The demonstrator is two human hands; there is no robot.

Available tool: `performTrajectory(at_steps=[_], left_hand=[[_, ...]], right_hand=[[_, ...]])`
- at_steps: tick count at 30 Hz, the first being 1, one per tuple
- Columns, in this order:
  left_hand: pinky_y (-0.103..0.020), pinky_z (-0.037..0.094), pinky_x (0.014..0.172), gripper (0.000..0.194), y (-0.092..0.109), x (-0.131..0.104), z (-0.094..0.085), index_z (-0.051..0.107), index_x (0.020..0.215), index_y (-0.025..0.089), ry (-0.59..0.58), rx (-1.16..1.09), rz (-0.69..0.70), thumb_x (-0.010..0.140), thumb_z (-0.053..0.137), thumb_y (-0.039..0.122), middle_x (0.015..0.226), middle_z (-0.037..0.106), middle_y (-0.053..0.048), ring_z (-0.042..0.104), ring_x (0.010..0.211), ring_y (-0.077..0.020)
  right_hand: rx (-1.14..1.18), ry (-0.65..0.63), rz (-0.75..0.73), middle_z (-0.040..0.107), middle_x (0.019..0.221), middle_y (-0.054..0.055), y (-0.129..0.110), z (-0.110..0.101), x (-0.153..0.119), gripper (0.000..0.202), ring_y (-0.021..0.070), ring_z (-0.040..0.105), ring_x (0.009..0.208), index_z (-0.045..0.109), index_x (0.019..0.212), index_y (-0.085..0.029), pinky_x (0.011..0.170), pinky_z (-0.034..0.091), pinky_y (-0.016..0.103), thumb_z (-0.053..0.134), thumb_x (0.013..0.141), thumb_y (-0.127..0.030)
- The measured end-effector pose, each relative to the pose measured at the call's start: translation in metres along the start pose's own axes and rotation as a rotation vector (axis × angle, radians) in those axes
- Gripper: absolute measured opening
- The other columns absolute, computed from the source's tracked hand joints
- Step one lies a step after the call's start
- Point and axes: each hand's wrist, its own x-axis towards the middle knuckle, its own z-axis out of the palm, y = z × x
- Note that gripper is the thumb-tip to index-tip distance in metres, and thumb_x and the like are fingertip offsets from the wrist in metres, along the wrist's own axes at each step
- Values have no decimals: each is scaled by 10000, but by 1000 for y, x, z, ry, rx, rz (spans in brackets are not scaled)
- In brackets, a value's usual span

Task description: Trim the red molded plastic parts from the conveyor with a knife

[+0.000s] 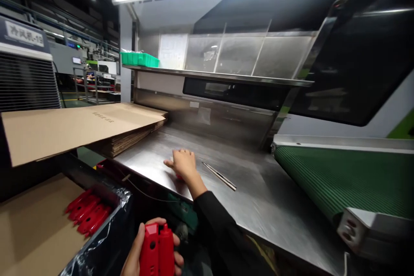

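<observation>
My left hand is low in the view, near my body, shut around two red plastic parts held upright side by side. My right hand, in a black sleeve, reaches out palm down onto the steel table. Its fingers curl over a small red part, of which only a sliver shows under the palm. More red parts lie in a plastic-lined box at the lower left, beside my left hand.
A thin pair of metal rods lies on the table just right of my right hand. Flat cardboard sheets are stacked at the left. A green conveyor belt runs at the right. A green bin sits on the shelf above.
</observation>
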Motion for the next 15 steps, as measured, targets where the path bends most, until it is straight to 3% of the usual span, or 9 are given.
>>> performTrajectory(at_steps=[3, 8, 12, 15], left_hand=[[-459, 504, 675, 398, 11, -7, 6, 533, 1123, 199, 9, -7, 56, 934, 354, 500, 923, 708, -137, 688, 748, -317], [-441, 490, 703, 458, 29, -22, 22, 493, 1131, 192, -1, -68, 30, 949, 256, 539, 919, 686, -116, 680, 765, -293], [-437, 482, 694, 480, 32, -25, 27, 489, 1133, 185, 2, -92, 11, 948, 237, 550, 917, 679, -116, 672, 758, -291], [-452, 481, 723, 493, 31, -26, 25, 502, 1141, 166, 17, -60, 39, 953, 235, 535, 943, 678, -133, 667, 783, -297]], right_hand=[[-52, -153, -55, 616, 1138, 66, 10, 4, 6, 360, 213, 586, 1042, 602, 1076, -171, 928, 463, 464, 570, 877, -469], [-112, -235, -61, 579, 1215, 82, 49, 5, 4, 434, 241, 549, 1116, 566, 1158, -183, 975, 419, 511, 533, 884, -517], [-113, -253, -37, 621, 1103, 62, 55, 7, 8, 378, 221, 579, 1038, 610, 1042, -167, 951, 431, 492, 581, 859, -497], [-37, -156, -32, 627, 1071, 51, 45, 11, 14, 361, 217, 583, 1021, 606, 1057, -172, 950, 428, 491, 596, 855, -471]])
